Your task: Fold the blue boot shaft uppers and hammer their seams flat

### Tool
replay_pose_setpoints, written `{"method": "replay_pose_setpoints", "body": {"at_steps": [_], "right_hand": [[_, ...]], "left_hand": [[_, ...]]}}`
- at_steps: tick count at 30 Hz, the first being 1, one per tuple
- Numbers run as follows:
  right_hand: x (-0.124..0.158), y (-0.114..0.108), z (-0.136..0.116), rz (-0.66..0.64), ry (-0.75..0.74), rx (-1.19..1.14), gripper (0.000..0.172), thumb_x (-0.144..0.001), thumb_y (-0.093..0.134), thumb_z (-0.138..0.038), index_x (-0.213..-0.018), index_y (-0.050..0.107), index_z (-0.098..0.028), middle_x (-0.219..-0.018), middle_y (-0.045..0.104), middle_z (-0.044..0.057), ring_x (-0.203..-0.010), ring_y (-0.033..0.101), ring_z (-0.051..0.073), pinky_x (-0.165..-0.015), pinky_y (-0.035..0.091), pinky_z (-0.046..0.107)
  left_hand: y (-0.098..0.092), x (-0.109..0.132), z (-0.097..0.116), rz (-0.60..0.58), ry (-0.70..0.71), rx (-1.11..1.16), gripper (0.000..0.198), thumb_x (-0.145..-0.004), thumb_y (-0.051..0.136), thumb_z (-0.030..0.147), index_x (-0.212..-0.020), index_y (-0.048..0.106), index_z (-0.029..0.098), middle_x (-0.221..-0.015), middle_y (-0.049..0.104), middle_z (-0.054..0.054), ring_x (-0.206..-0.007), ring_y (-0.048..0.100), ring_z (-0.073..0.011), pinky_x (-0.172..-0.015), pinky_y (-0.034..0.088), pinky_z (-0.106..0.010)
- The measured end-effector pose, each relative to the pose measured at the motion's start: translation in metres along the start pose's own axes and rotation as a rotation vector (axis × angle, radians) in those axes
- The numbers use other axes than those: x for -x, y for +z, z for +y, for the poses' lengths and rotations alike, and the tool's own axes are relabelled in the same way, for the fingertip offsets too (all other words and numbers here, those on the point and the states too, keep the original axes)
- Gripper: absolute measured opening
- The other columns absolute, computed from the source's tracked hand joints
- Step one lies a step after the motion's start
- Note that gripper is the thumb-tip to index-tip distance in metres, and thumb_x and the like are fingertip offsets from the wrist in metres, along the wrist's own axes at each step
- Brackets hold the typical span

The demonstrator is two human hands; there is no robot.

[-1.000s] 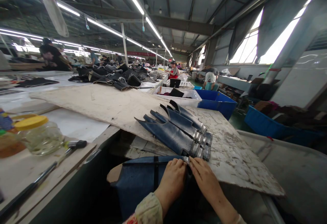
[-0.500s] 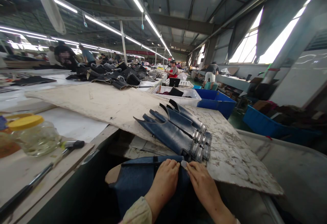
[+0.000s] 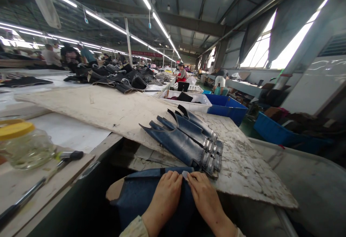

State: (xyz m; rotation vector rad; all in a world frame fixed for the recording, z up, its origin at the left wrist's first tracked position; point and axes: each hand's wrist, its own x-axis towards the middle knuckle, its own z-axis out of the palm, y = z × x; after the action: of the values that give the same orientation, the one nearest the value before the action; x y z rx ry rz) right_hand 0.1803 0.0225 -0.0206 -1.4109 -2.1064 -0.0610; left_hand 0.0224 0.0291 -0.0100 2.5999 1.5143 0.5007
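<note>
A dark blue leather piece (image 3: 137,190) lies in front of me at the bottom, with a tan end showing on its left and a fold along its upper edge. My left hand (image 3: 168,193) is closed over that upper edge, fingers bent onto the leather. Close on its right, my right hand (image 3: 202,191) has its fingers drawn together at the same edge. A small pale flat piece (image 3: 185,174) sticks out from the right fingertips; its kind is not clear. Just beyond are several blue leather boot shafts (image 3: 178,137), stacked with shiny bunched ends toward me.
A worn board (image 3: 251,165) bears the stack. To the left stand a yellow-lidded jar (image 3: 29,146) and a dark-handled tool (image 3: 24,201). White (image 3: 200,105) and blue bins (image 3: 229,107) sit beyond the board. Dark pieces (image 3: 121,76) are heaped farther back; people work in the distance.
Both hands and the blue leather piece have shifted slightly left in view, and the whole scene has moved a little left too. The hands keep their grip at the edge.
</note>
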Motion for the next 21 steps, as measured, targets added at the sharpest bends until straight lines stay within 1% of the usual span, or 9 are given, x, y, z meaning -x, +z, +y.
{"method": "replay_pose_setpoints", "body": {"at_steps": [4, 8, 10, 12, 14, 16, 18, 21], "right_hand": [[-0.005, 0.005, -0.008, -0.017, -0.041, 0.012, 0.032, -0.092, 0.035, -0.015, -0.107, 0.062, -0.02, -0.09, 0.063, 0.007, -0.085, 0.058, 0.02, -0.077, 0.051, 0.033], [-0.007, 0.012, -0.017, 0.004, -0.071, 0.014, 0.033, -0.092, 0.033, -0.014, -0.11, 0.06, -0.021, -0.09, 0.063, 0.007, -0.085, 0.058, 0.019, -0.079, 0.051, 0.033], [-0.008, 0.017, -0.021, 0.013, -0.068, 0.019, 0.033, -0.092, 0.033, -0.014, -0.112, 0.059, -0.02, -0.091, 0.063, 0.007, -0.086, 0.058, 0.019, -0.08, 0.051, 0.033], [-0.008, 0.021, -0.027, 0.01, -0.071, 0.025, 0.033, -0.092, 0.034, -0.013, -0.114, 0.058, -0.02, -0.093, 0.063, 0.007, -0.088, 0.059, 0.02, -0.081, 0.052, 0.034], [-0.008, 0.025, -0.032, -0.01, -0.085, 0.024, 0.034, -0.091, 0.035, -0.012, -0.116, 0.057, -0.018, -0.095, 0.063, 0.008, -0.09, 0.059, 0.021, -0.08, 0.053, 0.035], [-0.008, 0.029, -0.038, -0.02, -0.092, 0.012, 0.034, -0.09, 0.036, -0.012, -0.117, 0.057, -0.018, -0.096, 0.063, 0.008, -0.09, 0.059, 0.022, -0.079, 0.053, 0.035], [-0.008, 0.03, -0.041, -0.015, -0.094, -0.006, 0.035, -0.09, 0.036, -0.011, -0.118, 0.056, -0.02, -0.097, 0.063, 0.008, -0.091, 0.059, 0.021, -0.08, 0.053, 0.034], [-0.006, 0.028, -0.043, -0.003, -0.096, -0.026, 0.035, -0.09, 0.037, -0.011, -0.118, 0.055, -0.022, -0.098, 0.063, 0.007, -0.091, 0.058, 0.02, -0.081, 0.053, 0.032]], "left_hand": [[-0.003, 0.006, -0.008, 0.014, -0.014, -0.05, 0.029, -0.087, 0.038, 0.009, -0.106, 0.058, 0.021, -0.094, 0.059, -0.003, -0.09, 0.051, -0.0184, -0.086, 0.042, -0.035], [-0.002, 0.014, -0.013, 0.062, -0.026, -0.064, 0.032, -0.086, 0.041, 0.009, -0.111, 0.056, 0.022, -0.098, 0.061, -0.002, -0.095, 0.053, -0.0177, -0.09, 0.041, -0.035], [0.001, 0.019, -0.017, 0.106, -0.027, -0.07, 0.034, -0.085, 0.042, 0.009, -0.114, 0.056, 0.023, -0.103, 0.062, -0.002, -0.1, 0.053, -0.0176, -0.094, 0.04, -0.035], [0.007, 0.026, -0.022, 0.184, -0.032, -0.102, 0.036, -0.084, 0.043, 0.009, -0.115, 0.055, 0.022, -0.11, 0.063, -0.002, -0.106, 0.053, -0.0186, -0.096, 0.039, -0.035], [0.013, 0.034, -0.029, 0.268, -0.042, -0.153, 0.037, -0.083, 0.043, 0.009, -0.116, 0.056, 0.022, -0.114, 0.063, -0.003, -0.108, 0.054, -0.0197, -0.097, 0.04, -0.036], [0.017, 0.041, -0.035, 0.325, -0.048, -0.2, 0.037, -0.083, 0.043, 0.01, -0.115, 0.057, 0.021, -0.115, 0.064, -0.003, -0.108, 0.055, -0.0203, -0.096, 0.041, -0.037], [0.018, 0.046, -0.038, 0.341, -0.037, -0.232, 0.038, -0.083, 0.042, 0.01, -0.116, 0.057, 0.02, -0.116, 0.064, -0.004, -0.107, 0.056, -0.0201, -0.095, 0.043, -0.037], [0.016, 0.049, -0.038, 0.35, -0.042, -0.245, 0.04, -0.083, 0.039, 0.01, -0.117, 0.057, 0.021, -0.116, 0.064, -0.004, -0.106, 0.057, -0.0189, -0.095, 0.043, -0.035]]}}
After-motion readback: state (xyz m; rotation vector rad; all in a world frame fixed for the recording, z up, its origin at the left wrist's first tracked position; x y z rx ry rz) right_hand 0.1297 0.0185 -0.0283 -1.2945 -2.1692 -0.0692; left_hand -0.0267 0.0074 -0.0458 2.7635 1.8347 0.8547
